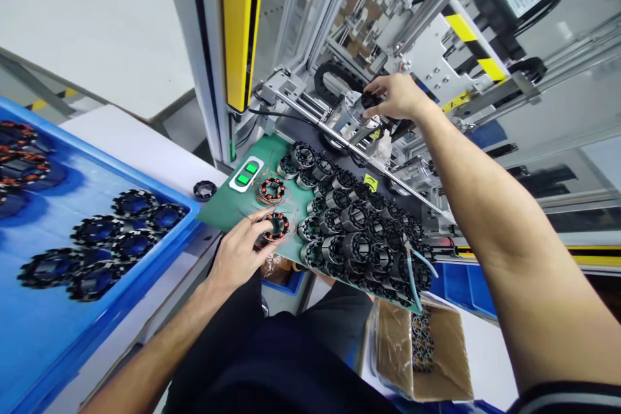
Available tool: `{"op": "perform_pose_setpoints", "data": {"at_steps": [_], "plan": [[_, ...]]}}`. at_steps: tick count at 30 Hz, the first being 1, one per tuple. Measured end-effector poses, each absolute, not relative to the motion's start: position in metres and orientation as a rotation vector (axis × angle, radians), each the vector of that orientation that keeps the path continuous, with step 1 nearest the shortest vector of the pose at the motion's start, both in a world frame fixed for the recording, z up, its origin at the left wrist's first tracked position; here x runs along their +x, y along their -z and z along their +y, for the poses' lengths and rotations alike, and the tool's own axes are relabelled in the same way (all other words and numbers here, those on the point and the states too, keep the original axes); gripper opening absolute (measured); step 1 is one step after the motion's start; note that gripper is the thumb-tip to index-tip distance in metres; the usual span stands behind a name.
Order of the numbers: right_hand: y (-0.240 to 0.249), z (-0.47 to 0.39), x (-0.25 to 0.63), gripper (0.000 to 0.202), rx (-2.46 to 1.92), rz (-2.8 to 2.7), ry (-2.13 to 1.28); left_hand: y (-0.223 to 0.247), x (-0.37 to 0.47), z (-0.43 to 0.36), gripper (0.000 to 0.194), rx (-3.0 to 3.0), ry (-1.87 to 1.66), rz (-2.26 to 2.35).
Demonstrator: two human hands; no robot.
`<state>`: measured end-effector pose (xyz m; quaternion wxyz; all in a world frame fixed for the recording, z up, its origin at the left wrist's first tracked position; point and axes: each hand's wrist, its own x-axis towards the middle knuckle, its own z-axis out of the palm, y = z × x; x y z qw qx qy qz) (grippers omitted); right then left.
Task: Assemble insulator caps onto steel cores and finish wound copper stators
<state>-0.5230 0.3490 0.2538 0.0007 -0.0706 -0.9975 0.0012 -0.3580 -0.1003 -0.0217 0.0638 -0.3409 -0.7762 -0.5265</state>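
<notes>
My left hand (246, 244) is closed around a copper-wound motor stator (278, 226) at the front edge of the green work surface (228, 207). Another wound stator (272, 190) with loose wire ends sits just behind it. Reaching into the machine, my right hand (395, 97) has its fingers curled around a dark ring-shaped part, seemingly a stator (369, 101), at a metal fixture (350, 115). Much of that part is hidden by the fingers. Many unwound black stators (356, 246) stand in stacked rows between my arms.
Blue-handled cutters (413, 268) lie on the stators at the right. At the left is a blue tray (116, 330) holding several stators; a single stator (204, 190) lies beside it. A cardboard box (446, 349) with stators stands below right. Two green buttons (247, 173) sit near the machine's yellow post (237, 32).
</notes>
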Motion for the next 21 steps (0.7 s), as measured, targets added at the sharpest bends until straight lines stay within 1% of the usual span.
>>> {"op": "perform_pose_setpoints", "data": {"at_steps": [1, 2, 4, 6, 7, 8, 11, 12, 13, 14, 15, 16, 17, 18, 19, 21], "plan": [[-0.255, 0.352, -0.527, 0.071, -0.213, -3.151, 0.016, 0.021, -0.359, -0.097, 0.039, -0.955, 1.643, -2.309], [-0.257, 0.355, -0.531, 0.069, -0.200, -3.173, 0.035, 0.018, -0.359, -0.094, 0.061, -0.870, 1.722, -2.254], [-0.261, 0.361, -0.536, 0.068, -0.185, -3.220, 0.057, 0.007, -0.362, -0.087, 0.109, -0.672, 1.991, -2.115], [-0.262, 0.365, -0.539, 0.068, -0.201, -3.251, 0.053, -0.011, -0.365, -0.083, 0.147, -0.495, 2.278, -1.966], [-0.262, 0.366, -0.539, 0.069, -0.214, -3.252, 0.041, -0.020, -0.368, -0.082, 0.160, -0.431, 2.407, -1.903], [-0.261, 0.366, -0.538, 0.070, -0.217, -3.245, 0.029, -0.028, -0.370, -0.082, 0.169, -0.378, 2.533, -1.857], [-0.258, 0.362, -0.532, 0.073, -0.187, -3.225, 0.011, -0.042, -0.374, -0.090, 0.192, -0.279, 2.846, -1.764], [-0.258, 0.359, -0.531, 0.075, -0.183, -3.233, 0.014, -0.041, -0.374, -0.094, 0.194, -0.261, 2.928, -1.759], [-0.260, 0.355, -0.530, 0.077, -0.197, -3.252, 0.021, -0.039, -0.373, -0.096, 0.189, -0.249, 2.978, -1.770], [-0.264, 0.351, -0.530, 0.079, -0.230, -3.277, 0.023, -0.035, -0.371, -0.098, 0.176, -0.233, 3.010, -1.783], [-0.270, 0.347, -0.531, 0.081, -0.271, -3.299, 0.014, -0.030, -0.368, -0.098, 0.152, -0.206, 3.032, -1.786], [-0.277, 0.342, -0.533, 0.080, -0.305, -3.311, -0.004, -0.024, -0.364, -0.096, 0.123, -0.169, 3.049, -1.778], [-0.284, 0.336, -0.537, 0.078, -0.320, -3.311, -0.031, -0.019, -0.359, -0.093, 0.099, -0.138, 3.056, -1.766], [-0.291, 0.331, -0.541, 0.073, -0.313, -3.298, -0.066, -0.015, -0.354, -0.090, 0.084, -0.118, 3.051, -1.758], [-0.296, 0.325, -0.546, 0.068, -0.283, -3.272, -0.105, -0.012, -0.350, -0.085, 0.077, -0.116, 3.034, -1.758], [-0.297, 0.314, -0.557, 0.060, -0.199, -3.184, -0.183, -0.008, -0.346, -0.079, 0.070, -0.168, 2.967, -1.781]]}}
